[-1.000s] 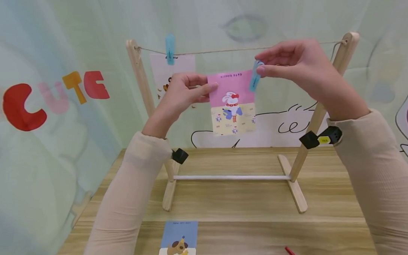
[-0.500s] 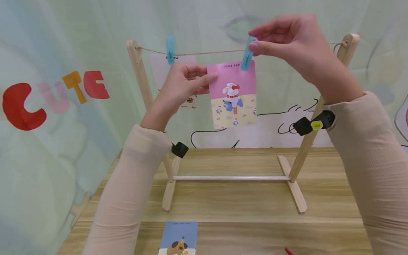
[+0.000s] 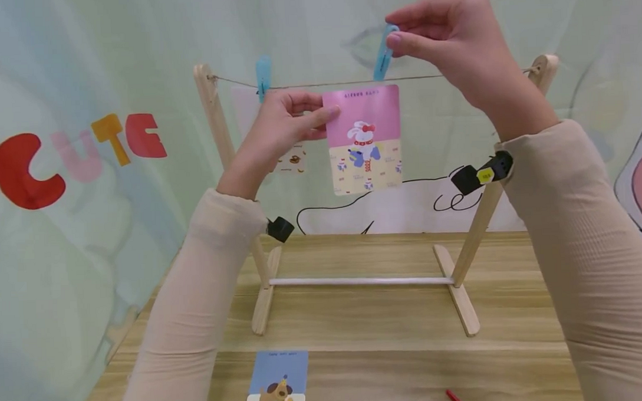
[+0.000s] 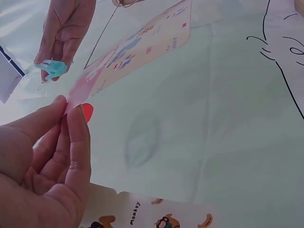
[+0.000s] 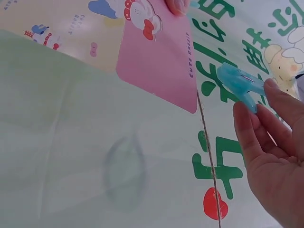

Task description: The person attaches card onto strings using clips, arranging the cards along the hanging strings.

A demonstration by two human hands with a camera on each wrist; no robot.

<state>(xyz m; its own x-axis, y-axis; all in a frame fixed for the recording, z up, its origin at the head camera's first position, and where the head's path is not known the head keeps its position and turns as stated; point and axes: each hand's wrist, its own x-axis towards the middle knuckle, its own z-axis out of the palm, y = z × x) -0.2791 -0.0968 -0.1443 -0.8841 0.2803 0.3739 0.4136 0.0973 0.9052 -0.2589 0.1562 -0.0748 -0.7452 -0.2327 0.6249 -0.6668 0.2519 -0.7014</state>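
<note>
My left hand (image 3: 292,122) pinches the left edge of a pink and yellow rabbit card (image 3: 363,137) between thumb and fingers. The card hangs upright, its top edge just below the twine (image 3: 428,77). Above the card, my right hand (image 3: 450,45) pinches the handles of a light blue clothespin (image 3: 383,62), whose lower end overlaps the twine in the head view. From the right wrist, that clothespin (image 5: 240,83) appears apart from both card and twine. A second blue clothespin (image 3: 263,73) sits on the twine at the left, with a monkey card (image 4: 142,209) hanging there, partly hidden by my left hand.
A wooden stand (image 3: 216,121) holds the twine between two posts, with a white crossbar (image 3: 361,280) low down. On the wooden table (image 3: 384,340) lie a blue dog card (image 3: 278,379) and a red item (image 3: 455,399) at the front edge. A printed curtain (image 3: 135,47) hangs behind.
My right hand has raised the clothespin from the card's right edge to above its top, at the twine's height. My left hand has lifted the rabbit card slightly toward the twine.
</note>
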